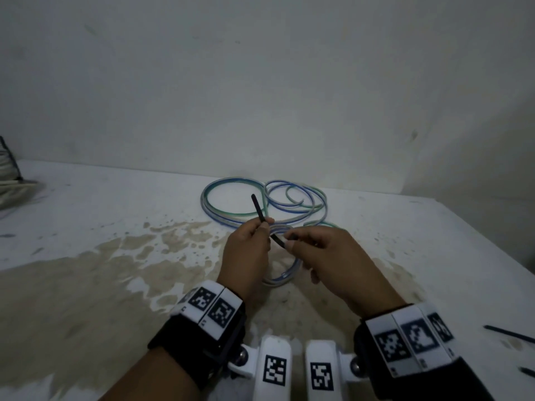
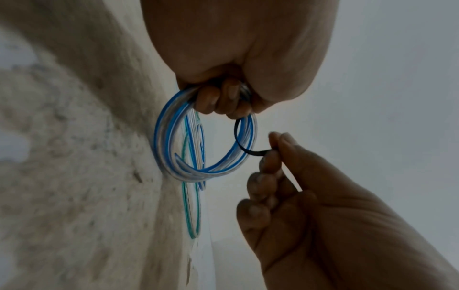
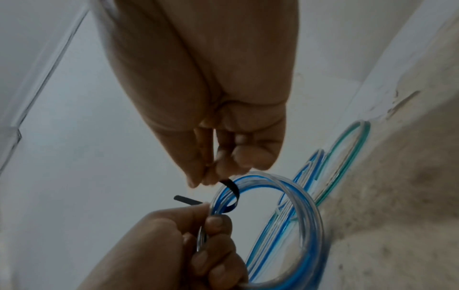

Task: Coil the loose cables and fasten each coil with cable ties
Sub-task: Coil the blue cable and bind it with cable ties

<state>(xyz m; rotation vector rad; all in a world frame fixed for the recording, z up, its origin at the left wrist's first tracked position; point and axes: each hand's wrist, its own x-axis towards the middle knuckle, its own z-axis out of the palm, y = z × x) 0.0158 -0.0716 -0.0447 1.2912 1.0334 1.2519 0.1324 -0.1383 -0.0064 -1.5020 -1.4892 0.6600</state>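
Observation:
My left hand [image 1: 265, 224] grips a small coil of clear cable with blue stripes [image 2: 174, 137], held just above the table. A black cable tie [image 1: 260, 211] loops round the coil's strands; its free tail sticks up past my left thumb. My right hand [image 1: 291, 240] pinches the other end of the cable tie [image 2: 239, 142] between thumb and fingertips, close to the left hand. In the right wrist view the cable tie [image 3: 232, 191] curls over the coil [image 3: 305, 212], between my right hand [image 3: 211, 177] and my left hand [image 3: 213, 221].
More loose blue and green cable [image 1: 260, 204] lies in loops on the table near the back wall. Two spare black ties [image 1: 509, 332] lie at the right edge. A striped bundle [image 1: 10, 175] sits at far left. The white tabletop [image 1: 115, 270] is stained brown.

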